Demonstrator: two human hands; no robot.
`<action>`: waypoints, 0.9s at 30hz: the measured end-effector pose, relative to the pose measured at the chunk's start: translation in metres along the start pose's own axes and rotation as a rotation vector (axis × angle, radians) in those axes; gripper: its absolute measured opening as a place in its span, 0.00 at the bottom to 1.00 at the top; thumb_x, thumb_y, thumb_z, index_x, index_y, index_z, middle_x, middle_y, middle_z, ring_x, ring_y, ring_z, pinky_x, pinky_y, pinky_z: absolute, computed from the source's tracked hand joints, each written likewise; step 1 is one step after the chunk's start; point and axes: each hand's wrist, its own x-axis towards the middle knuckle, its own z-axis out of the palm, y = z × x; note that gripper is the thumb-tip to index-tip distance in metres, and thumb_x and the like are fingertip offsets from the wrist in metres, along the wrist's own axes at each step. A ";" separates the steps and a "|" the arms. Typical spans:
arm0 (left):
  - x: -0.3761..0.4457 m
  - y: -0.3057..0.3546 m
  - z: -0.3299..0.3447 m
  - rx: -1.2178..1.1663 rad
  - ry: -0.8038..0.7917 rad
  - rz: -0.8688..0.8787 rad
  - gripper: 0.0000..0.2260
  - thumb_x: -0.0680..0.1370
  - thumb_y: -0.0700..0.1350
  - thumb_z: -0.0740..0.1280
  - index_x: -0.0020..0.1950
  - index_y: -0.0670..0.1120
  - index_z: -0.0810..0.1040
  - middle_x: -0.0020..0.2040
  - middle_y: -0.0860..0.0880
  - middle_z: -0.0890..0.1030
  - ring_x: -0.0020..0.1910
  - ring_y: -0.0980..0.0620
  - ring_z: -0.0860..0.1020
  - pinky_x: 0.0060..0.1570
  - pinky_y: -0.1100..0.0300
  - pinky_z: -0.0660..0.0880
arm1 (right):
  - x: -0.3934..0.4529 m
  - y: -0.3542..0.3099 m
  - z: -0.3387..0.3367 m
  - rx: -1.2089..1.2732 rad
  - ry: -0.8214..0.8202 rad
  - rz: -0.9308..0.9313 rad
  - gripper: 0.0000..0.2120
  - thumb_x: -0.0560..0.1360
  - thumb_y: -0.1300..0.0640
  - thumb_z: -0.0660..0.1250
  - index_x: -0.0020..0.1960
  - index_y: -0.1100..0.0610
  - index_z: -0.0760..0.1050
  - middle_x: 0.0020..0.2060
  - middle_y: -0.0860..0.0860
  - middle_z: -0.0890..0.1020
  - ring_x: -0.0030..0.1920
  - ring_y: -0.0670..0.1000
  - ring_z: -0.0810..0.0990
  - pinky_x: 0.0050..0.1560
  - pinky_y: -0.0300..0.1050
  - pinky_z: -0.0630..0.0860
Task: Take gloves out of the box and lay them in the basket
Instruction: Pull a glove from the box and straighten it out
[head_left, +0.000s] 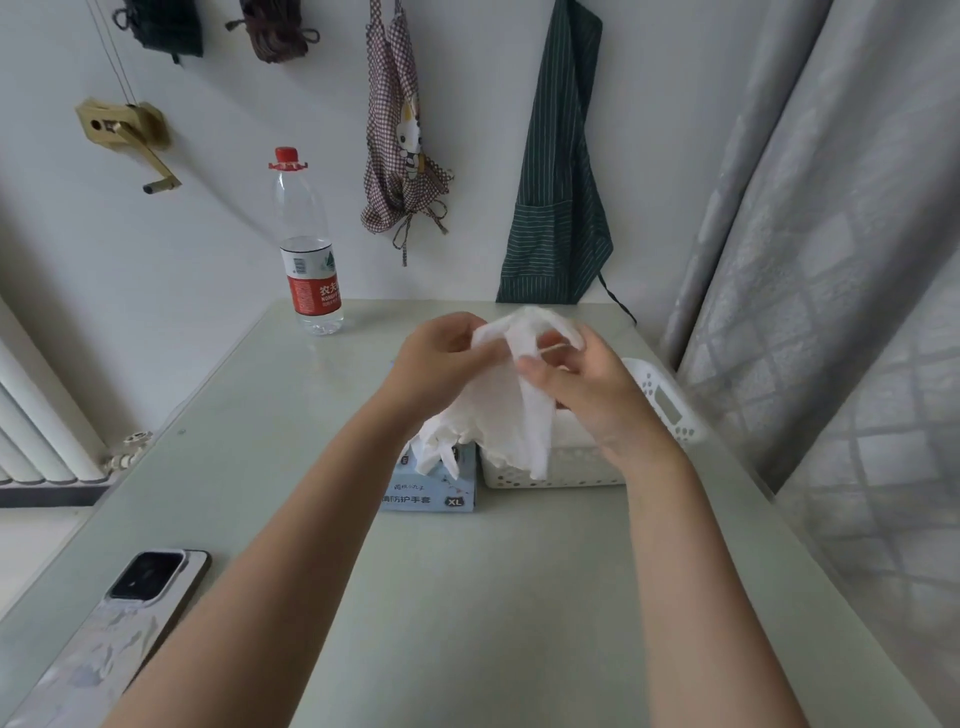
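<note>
Head view: my left hand (441, 358) and right hand (582, 384) pinch a white glove (511, 410) above box (434, 483) and basket (556, 467). Spread it flat, then lower rightward.

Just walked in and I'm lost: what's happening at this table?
A person is moving gloves from a box to a basket. Both hands hold one white glove up over the two: the left hand pinches its top on one side, the right hand on the other. The glove hangs down, not yet in the basket. More gloves poke out of the box top. A bottle and a phone also sit on the table.
</note>
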 end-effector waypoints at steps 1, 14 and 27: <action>0.000 0.000 0.001 -0.013 0.062 -0.009 0.07 0.75 0.48 0.72 0.44 0.44 0.80 0.37 0.51 0.80 0.35 0.55 0.76 0.38 0.60 0.72 | -0.002 0.003 -0.004 -0.048 -0.041 0.052 0.18 0.72 0.53 0.75 0.59 0.56 0.74 0.46 0.53 0.83 0.45 0.50 0.82 0.45 0.47 0.78; -0.009 -0.013 0.009 0.179 0.070 -0.244 0.22 0.75 0.38 0.66 0.68 0.49 0.69 0.56 0.48 0.78 0.52 0.49 0.78 0.50 0.54 0.77 | -0.015 -0.013 -0.038 0.021 0.279 -0.009 0.17 0.68 0.51 0.70 0.43 0.65 0.72 0.36 0.53 0.74 0.39 0.50 0.72 0.43 0.48 0.68; -0.010 0.025 0.017 -0.329 -0.474 0.022 0.04 0.70 0.39 0.65 0.44 0.42 0.76 0.42 0.47 0.79 0.45 0.50 0.77 0.53 0.56 0.74 | -0.025 -0.078 -0.026 -0.201 0.139 -0.204 0.15 0.75 0.60 0.63 0.36 0.68 0.63 0.32 0.54 0.61 0.35 0.51 0.61 0.33 0.43 0.58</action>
